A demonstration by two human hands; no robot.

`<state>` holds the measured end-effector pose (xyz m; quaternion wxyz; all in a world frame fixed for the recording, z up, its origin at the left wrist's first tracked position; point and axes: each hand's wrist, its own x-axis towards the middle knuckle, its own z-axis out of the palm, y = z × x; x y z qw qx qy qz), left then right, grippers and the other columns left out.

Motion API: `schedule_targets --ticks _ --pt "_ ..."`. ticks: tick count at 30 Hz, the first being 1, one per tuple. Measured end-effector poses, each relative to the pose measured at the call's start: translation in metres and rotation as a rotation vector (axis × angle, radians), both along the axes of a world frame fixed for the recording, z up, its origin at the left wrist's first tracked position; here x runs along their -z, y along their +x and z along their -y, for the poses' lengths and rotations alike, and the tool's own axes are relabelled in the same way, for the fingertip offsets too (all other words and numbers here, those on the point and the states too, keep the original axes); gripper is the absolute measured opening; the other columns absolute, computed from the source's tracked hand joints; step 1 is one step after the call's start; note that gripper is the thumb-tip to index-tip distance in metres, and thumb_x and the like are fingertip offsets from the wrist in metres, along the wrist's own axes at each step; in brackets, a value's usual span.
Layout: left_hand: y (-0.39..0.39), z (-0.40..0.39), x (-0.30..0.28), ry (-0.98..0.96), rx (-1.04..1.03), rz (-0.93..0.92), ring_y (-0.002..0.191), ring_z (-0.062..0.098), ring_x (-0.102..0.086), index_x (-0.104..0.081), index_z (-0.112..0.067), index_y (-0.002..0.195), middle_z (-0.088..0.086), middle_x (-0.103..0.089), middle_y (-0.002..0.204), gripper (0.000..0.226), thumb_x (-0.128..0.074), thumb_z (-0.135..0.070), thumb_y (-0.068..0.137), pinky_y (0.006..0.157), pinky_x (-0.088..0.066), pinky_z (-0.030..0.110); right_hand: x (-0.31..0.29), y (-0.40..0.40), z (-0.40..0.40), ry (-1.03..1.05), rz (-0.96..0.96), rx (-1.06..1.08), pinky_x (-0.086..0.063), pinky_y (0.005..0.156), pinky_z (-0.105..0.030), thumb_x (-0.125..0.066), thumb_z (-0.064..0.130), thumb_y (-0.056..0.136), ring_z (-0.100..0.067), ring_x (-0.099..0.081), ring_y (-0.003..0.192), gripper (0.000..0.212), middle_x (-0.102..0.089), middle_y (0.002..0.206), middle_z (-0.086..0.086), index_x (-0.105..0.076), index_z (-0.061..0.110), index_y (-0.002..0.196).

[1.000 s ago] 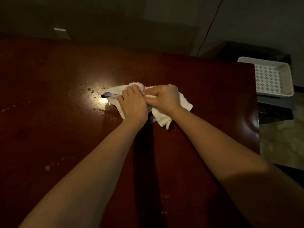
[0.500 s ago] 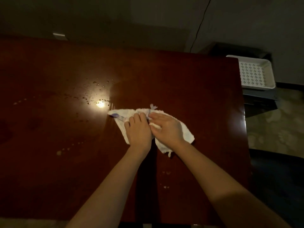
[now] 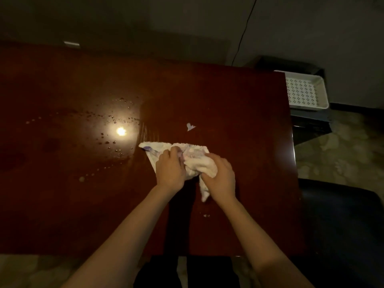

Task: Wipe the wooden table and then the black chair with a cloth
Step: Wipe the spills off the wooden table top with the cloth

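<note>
Cloth (image 3: 193, 161) bunched crosswise on table (image 3: 239, 121), both hands gripping

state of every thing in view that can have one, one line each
cloth: crumpled, on the table, held by both hands
left hand: grips the cloth
right hand: grips the cloth
wooden table: water drops to the left of the cloth, not yet wiped
paper scrap: lies loose beyond the cloth
white tray: upright, empty
black chair: beside the table, untouched

You're in a dim home room: a polished wooden tabletop (image 3: 207, 90), patterned floor (image 3: 342, 152), white perforated tray (image 3: 305, 91), black chair (image 3: 342, 225).
</note>
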<state>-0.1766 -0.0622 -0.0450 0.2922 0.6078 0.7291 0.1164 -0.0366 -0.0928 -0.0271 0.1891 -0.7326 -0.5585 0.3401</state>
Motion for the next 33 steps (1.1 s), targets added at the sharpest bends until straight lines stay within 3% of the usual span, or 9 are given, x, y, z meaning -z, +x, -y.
schedule_targets --ticks 3,6,9,11,15,19,23,25,33 --pt "0.005 -0.001 -0.012 -0.198 -0.073 0.281 0.118 0.030 -0.042 -0.050 -0.011 0.124 0.012 -0.051 0.127 0.031 -0.035 -0.024 0.100 0.096 -0.035 0.035 -0.026 0.004 -0.007 0.146 -0.255 -0.003 -0.048 0.081 -0.027 -0.065 0.001 0.069 -0.015 -0.056 0.102 0.059 -0.055 0.110 0.006 -0.056 0.032 0.119" --pt "0.011 0.002 -0.040 -0.450 -0.409 1.229 0.110 0.023 -0.058 -0.058 -0.012 0.116 0.006 -0.066 0.109 0.047 -0.025 -0.042 0.100 0.093 -0.044 0.032 -0.053 0.002 -0.006 0.233 -0.338 -0.040 -0.048 0.081 -0.027 -0.061 0.002 0.066 -0.011 -0.055 0.104 0.060 -0.053 0.111 0.015 -0.057 0.039 0.112" --pt "0.010 0.010 -0.044 -0.484 -0.495 1.535 0.114 0.026 -0.056 -0.057 -0.010 0.120 0.013 -0.062 0.120 0.068 -0.025 -0.061 0.088 0.102 -0.040 0.040 -0.066 0.001 -0.002 0.254 -0.233 -0.119 -0.044 0.087 -0.028 -0.060 0.014 0.068 -0.010 -0.049 0.110 0.052 -0.052 0.115 0.015 -0.058 0.035 0.116" --pt "0.008 0.017 -0.046 -0.454 -0.429 1.406 0.112 0.027 -0.057 -0.057 -0.009 0.121 0.017 -0.060 0.122 0.071 -0.032 -0.062 0.083 0.100 -0.042 0.040 -0.061 0.000 -0.002 0.202 -0.037 -0.223 -0.040 0.095 -0.034 -0.062 0.021 0.074 -0.012 -0.043 0.116 0.054 -0.051 0.124 0.007 -0.053 0.031 0.127" --pt "0.002 0.031 -0.034 -0.199 -0.351 0.720 0.108 0.009 -0.051 -0.049 -0.016 0.124 0.003 -0.052 0.128 0.042 -0.053 -0.041 0.091 0.088 -0.042 0.024 -0.040 -0.002 0.004 -0.100 0.381 -0.351 -0.021 0.112 -0.041 -0.060 0.030 0.085 -0.024 -0.016 0.139 0.071 -0.021 0.151 -0.009 -0.022 0.031 0.146" --pt "-0.010 0.038 -0.021 0.174 -0.175 0.389 0.107 0.009 -0.044 -0.053 -0.017 0.117 -0.008 -0.047 0.112 0.030 -0.058 -0.029 0.090 0.090 -0.040 0.028 -0.029 -0.008 0.015 0.049 0.329 -0.359 -0.012 0.114 -0.041 -0.060 0.039 0.082 -0.024 -0.012 0.141 0.074 -0.019 0.152 -0.009 -0.024 0.025 0.145" --pt "0.001 0.037 -0.018 0.282 -0.015 0.225 0.091 0.009 -0.044 -0.057 -0.015 0.098 -0.009 -0.049 0.096 0.020 -0.048 -0.031 0.091 0.078 -0.032 0.024 -0.012 -0.019 0.026 0.268 0.187 -0.086 -0.042 0.098 -0.038 -0.054 0.042 0.085 -0.019 -0.043 0.120 0.050 -0.050 0.127 -0.007 -0.049 0.010 0.124" --pt "0.008 0.036 -0.014 0.322 0.020 0.143 0.086 0.007 -0.042 -0.057 -0.016 0.093 -0.006 -0.053 0.094 0.026 -0.040 -0.035 0.091 0.075 -0.026 0.021 -0.003 -0.020 0.027 0.356 0.182 0.046 -0.045 0.087 -0.035 -0.050 0.044 0.085 -0.018 -0.045 0.109 0.045 -0.052 0.116 -0.009 -0.050 0.009 0.114" --pt "0.020 0.020 0.022 0.353 0.106 -0.203 0.076 0.026 -0.055 -0.059 -0.009 0.087 0.007 -0.059 0.085 0.028 -0.043 -0.029 0.074 0.075 -0.028 0.032 0.045 -0.016 -0.014 0.510 0.516 -0.224 -0.039 0.056 -0.032 -0.049 0.036 0.081 -0.022 -0.049 0.063 0.025 -0.054 0.071 -0.006 -0.052 0.012 0.073"
